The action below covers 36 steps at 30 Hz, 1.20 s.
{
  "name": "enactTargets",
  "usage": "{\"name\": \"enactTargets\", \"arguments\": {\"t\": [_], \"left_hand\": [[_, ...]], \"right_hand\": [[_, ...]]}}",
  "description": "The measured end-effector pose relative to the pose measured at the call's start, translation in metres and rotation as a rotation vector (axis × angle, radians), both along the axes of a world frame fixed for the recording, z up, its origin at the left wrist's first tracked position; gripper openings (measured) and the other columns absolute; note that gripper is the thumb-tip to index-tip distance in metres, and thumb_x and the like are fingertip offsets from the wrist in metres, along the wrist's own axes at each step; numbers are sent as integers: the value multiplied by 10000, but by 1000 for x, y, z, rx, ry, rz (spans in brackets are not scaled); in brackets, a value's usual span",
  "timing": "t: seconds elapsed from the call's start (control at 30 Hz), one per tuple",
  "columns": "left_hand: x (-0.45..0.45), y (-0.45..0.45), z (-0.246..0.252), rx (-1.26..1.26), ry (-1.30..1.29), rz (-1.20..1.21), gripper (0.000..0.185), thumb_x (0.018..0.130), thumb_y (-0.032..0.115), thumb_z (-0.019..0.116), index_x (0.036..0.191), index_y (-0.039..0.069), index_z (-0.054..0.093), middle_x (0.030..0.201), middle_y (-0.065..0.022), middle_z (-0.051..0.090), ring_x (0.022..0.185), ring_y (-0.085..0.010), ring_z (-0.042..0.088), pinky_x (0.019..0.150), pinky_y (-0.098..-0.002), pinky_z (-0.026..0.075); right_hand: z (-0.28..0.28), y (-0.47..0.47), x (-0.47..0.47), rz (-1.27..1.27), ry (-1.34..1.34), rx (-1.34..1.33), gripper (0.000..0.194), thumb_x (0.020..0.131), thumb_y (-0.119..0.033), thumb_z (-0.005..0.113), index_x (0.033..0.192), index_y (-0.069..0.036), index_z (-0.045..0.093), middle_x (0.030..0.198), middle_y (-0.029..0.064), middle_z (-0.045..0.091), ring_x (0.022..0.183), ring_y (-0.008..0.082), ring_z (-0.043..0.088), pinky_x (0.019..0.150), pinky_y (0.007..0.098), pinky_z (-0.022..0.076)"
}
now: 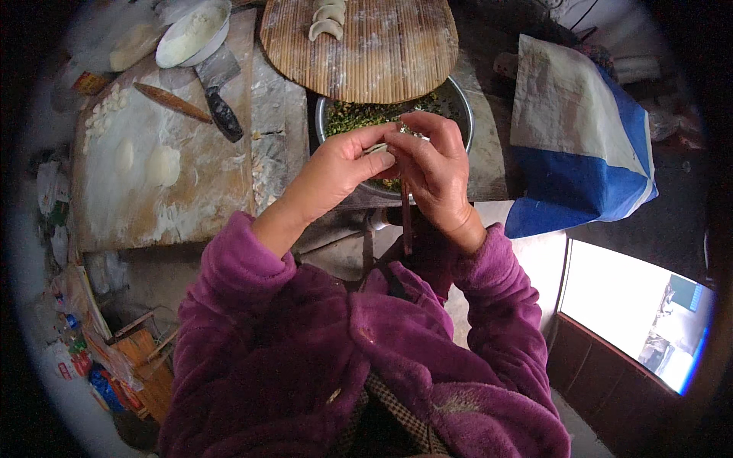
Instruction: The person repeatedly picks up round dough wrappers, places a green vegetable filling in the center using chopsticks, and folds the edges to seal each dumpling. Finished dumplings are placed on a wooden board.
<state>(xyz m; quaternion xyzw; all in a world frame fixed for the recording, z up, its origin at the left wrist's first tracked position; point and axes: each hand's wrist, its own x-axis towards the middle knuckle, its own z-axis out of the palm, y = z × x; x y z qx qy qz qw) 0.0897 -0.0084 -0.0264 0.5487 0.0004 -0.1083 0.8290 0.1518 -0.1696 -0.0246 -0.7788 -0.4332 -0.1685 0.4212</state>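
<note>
My left hand [338,169] and my right hand [435,157] meet over a metal basin [471,123] of chopped green filling [352,117]. Pinched in my left fingers is a pale dumpling wrapper [376,149], mostly hidden by them. A thin reddish-brown stick, likely a chopstick [407,223], hangs down from my right hand, whose fingertips also come up against the wrapper. Whether filling lies inside the wrapper cannot be seen. Just beyond, a round slatted tray [395,51] rests over the basin's far side and carries a row of folded dumplings [326,28].
At left, a floured wooden board [212,189] holds flattened dough rounds [163,166], small dough pieces [103,114], a tapered rolling pin [172,103] and a cleaver [222,109]. A white bowl of flour [194,34] stands behind. A blue-and-white sheet [578,154] drapes at right.
</note>
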Motion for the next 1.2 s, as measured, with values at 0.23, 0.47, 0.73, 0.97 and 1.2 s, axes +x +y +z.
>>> {"name": "enactTargets", "arguments": {"t": [0.23, 0.47, 0.73, 0.97, 1.2], "left_hand": [[22, -3, -8, 4, -18, -1, 467, 893, 6, 578, 1339, -11, 440, 1206, -73, 559, 1047, -120, 559, 895, -257, 483], [25, -2, -24, 175, 42, 58, 404, 823, -38, 655, 1210, -24, 540, 1034, -44, 619, 960, -95, 575, 817, -238, 487], [21, 4, -21, 155, 11, 84, 326, 867, -3, 613, 1186, -32, 551, 1025, -66, 634, 910, -110, 607, 799, -236, 488], [11, 13, -10, -133, 125, 62, 385, 854, 35, 632, 1224, -11, 536, 1067, -102, 643, 921, -165, 644, 842, -282, 515], [3, 14, -3, -241, 100, 39, 366, 859, -5, 612, 1219, -11, 547, 1067, -94, 637, 930, -165, 634, 844, -286, 513]], "right_hand": [[-9, -2, 22, 31, -81, -43, 226, 698, -38, 687, 894, -39, 575, 985, 109, 578, 870, 312, 555, 754, 399, 424], [-23, -2, 26, -18, -52, -36, 236, 708, -72, 694, 909, -47, 573, 970, 103, 569, 884, 306, 544, 777, 413, 411], [-20, -19, 16, -22, 339, 26, 420, 778, -158, 693, 1173, -61, 588, 1102, 164, 550, 1037, 344, 535, 905, 398, 426], [-31, -16, -25, -16, 1131, 441, 383, 861, -79, 659, 1211, 8, 531, 1029, 48, 576, 972, 140, 561, 888, 275, 446], [-28, -6, -41, 52, 693, 508, 373, 827, -22, 657, 1191, -14, 577, 1029, 86, 559, 896, 158, 563, 792, 277, 467]]}}
